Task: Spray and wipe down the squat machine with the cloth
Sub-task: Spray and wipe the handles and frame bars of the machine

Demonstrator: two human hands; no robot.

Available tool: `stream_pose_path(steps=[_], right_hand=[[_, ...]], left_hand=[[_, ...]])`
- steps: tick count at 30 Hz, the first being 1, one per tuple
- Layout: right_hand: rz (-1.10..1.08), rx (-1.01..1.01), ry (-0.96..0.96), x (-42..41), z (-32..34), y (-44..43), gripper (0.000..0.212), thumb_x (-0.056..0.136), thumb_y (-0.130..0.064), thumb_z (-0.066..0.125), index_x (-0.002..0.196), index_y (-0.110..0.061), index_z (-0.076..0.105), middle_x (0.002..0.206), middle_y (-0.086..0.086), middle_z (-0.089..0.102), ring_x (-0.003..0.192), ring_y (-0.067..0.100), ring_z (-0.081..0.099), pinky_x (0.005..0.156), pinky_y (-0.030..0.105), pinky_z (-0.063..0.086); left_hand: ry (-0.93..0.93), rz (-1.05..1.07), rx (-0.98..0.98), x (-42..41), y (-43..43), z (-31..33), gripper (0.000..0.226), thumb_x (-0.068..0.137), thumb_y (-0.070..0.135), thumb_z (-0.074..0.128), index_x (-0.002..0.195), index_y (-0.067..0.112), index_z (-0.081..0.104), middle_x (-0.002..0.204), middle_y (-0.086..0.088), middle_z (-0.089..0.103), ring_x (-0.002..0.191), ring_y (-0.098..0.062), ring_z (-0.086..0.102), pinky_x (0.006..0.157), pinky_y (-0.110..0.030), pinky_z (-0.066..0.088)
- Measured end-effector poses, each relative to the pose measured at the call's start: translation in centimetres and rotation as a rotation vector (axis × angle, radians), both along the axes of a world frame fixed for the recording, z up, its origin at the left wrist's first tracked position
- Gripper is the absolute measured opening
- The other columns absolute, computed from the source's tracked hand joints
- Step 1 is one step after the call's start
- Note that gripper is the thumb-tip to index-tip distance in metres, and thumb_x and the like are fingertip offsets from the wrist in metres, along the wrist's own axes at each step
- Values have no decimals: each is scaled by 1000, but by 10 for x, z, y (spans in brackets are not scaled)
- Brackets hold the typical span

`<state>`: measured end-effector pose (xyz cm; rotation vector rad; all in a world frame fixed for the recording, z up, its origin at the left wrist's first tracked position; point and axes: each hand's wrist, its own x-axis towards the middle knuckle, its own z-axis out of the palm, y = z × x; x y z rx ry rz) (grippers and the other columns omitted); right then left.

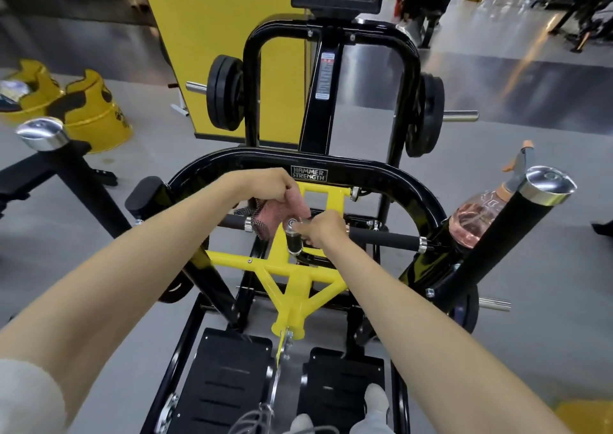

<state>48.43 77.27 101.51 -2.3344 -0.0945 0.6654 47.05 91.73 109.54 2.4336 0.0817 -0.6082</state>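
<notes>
while the left hand (pixel 275 191) clenches the pink cloth (pixel 282 213) over the squat machine's (pixel 365 168) foam grip bar (pixel 381 236), the right hand (pixel 323 231) grips a chrome-capped lever (pixel 293 234). the spray bottle (pixel 474 221) perches on the frame at the right; jolting that lever might topple it.

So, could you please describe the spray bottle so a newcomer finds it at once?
Start at the black and yellow squat machine and follow its curved black bar rightwards. There, behind the slanted black post with a chrome cap, sits the clear plastic spray bottle, the only thing holding pink liquid.
</notes>
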Motion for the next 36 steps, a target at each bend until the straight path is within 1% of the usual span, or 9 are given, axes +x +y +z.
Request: stream_pose_path(steps=[3,7,11,13,17,22,24,32,36], right_hand=[[-37,208,-61,-9,1,-3,28,83,-33,70,61,-16,63,65,2,62,68,25,59,66,33,48],[-281,633,70,-13,18,-10,40,94,-49,47,90,-17,71,89,3,72,87,23,68,84,42,55],[-333,736,225,-12,30,-21,56,92,-64,37,116,-21,64,105,3,69,94,17,63,75,30,48],[-381,699,222,-10,21,-24,46,96,-46,46,125,-12,57,114,6,63,103,22,57,80,32,43],[-450,493,172,-17,-2,-25,36,99,-14,41,134,-6,41,126,9,50,105,28,54,79,32,43],[-276,557,94,-29,-22,-7,28,98,-22,43,120,-12,55,101,9,62,76,18,56,54,22,44],[-269,586,41,-31,-23,-1,18,99,-26,44,103,-16,58,86,6,60,68,19,54,43,20,41],[-176,462,-113,-34,-64,4,26,98,-16,37,99,-29,60,68,-1,60,54,21,51,46,45,43],[-64,181,-142,-27,-82,8,11,97,-21,38,99,-26,48,80,3,66,64,29,60,49,43,45]], left_hand=[[-171,152,-2,-1,-7,12,21,82,-8,48,96,-2,62,82,-7,59,73,-18,54,61,-27,42],[-162,184,-89,-8,-28,15,15,92,10,56,102,0,59,75,-9,63,52,-14,56,45,-21,43],[-39,255,-505,-16,-40,12,31,99,35,48,120,14,58,100,-11,71,86,-23,71,77,-33,58],[-99,354,-533,-17,-43,1,31,101,32,45,121,11,56,99,-14,70,84,-25,70,78,-36,56],[-295,445,75,-14,-39,-46,34,101,23,41,127,7,56,112,-14,65,97,-29,62,82,-38,49],[-280,486,32,-16,-39,-96,30,102,34,27,99,18,53,101,-15,58,105,-38,51,82,-43,41],[-300,530,10,-14,-41,-101,37,102,36,24,118,20,52,117,-15,56,113,-36,49,93,-49,41],[-325,580,-28,-13,-43,-107,45,102,38,17,140,24,39,138,-5,49,128,-27,44,108,-56,23],[-310,612,-48,-13,-44,-104,43,104,36,17,141,26,37,138,-4,50,128,-27,43,112,-56,15]])
